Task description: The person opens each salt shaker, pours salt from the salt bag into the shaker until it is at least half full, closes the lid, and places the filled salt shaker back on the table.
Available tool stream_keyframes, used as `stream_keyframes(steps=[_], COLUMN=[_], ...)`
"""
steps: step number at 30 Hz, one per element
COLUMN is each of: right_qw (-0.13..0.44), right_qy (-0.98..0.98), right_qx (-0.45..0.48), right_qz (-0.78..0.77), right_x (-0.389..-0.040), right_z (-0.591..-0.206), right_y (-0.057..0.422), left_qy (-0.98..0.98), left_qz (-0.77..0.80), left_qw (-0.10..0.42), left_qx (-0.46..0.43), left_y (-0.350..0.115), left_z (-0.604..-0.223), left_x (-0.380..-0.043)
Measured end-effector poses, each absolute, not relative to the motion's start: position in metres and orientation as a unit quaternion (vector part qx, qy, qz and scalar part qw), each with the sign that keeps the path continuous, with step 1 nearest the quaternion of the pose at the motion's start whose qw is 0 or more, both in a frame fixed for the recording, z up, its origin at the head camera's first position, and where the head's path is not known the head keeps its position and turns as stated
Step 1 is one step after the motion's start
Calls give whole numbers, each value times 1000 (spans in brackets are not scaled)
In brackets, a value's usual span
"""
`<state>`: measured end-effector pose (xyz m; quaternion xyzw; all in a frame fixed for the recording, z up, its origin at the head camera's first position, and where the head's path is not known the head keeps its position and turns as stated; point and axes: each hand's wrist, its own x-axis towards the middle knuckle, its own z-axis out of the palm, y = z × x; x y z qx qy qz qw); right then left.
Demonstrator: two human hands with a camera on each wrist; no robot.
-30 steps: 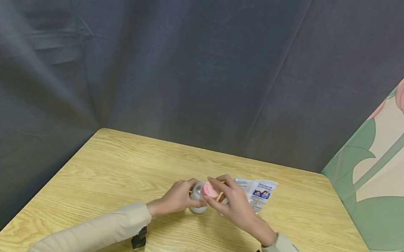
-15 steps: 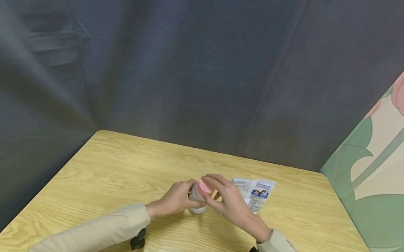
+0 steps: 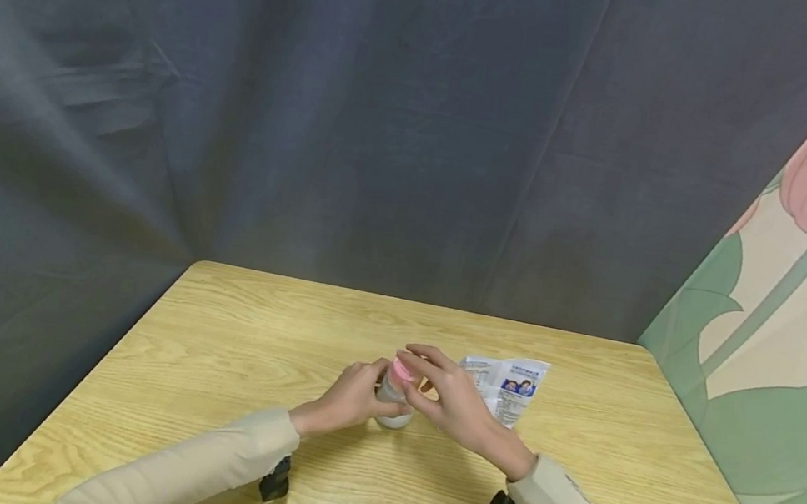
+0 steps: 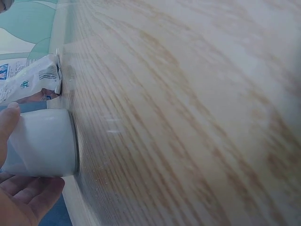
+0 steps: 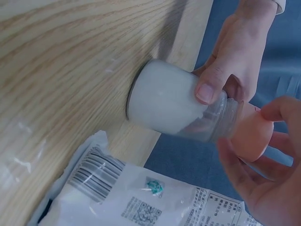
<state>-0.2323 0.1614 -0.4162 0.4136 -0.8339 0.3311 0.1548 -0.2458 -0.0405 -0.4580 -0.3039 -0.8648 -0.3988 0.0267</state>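
A clear jar partly filled with a white substance stands on the table, its contents sloping to one side. My left hand grips the jar, thumb on one side and fingers on the other. In the left wrist view the lower part of the jar rests at the tabletop. A pink lid sits over the jar's threaded neck, where some thread still shows. My right hand holds this lid from the side with thumb and fingers around it.
Just right of the jar stands a white printed packet with a barcode, partly hidden behind my right hand. The wooden table ends at a dark curtain, with a flower-patterned cloth on the right.
My right hand has brought the pink lid leftward from beside the jar's open mouth onto its neck. The left hand keeps its grip on the jar in about the same place.
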Motion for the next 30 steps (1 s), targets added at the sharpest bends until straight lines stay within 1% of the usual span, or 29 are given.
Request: stream_keyframes(steps=[7, 21, 25, 30], right_qw=[148, 145, 149, 132], right_qy=[-839, -845, -849, -851], right_qx=[420, 414, 417, 425], right_qz=[313, 305, 288, 278], right_x=[-234, -233, -233, -233], right_z=[-418, -421, -419, -417], right_y=[160, 157, 157, 158], left_qy=[-874, -868, -867, -866], left_qz=[-372, -390, -387, -384], left_qw=[40, 32, 38, 44], left_qx=[-309, -307, -312, -317], left_y=[-40, -42, -42, -42], left_z=[-459, -461, -460, -460], left_x=[-247, -246, -247, -248])
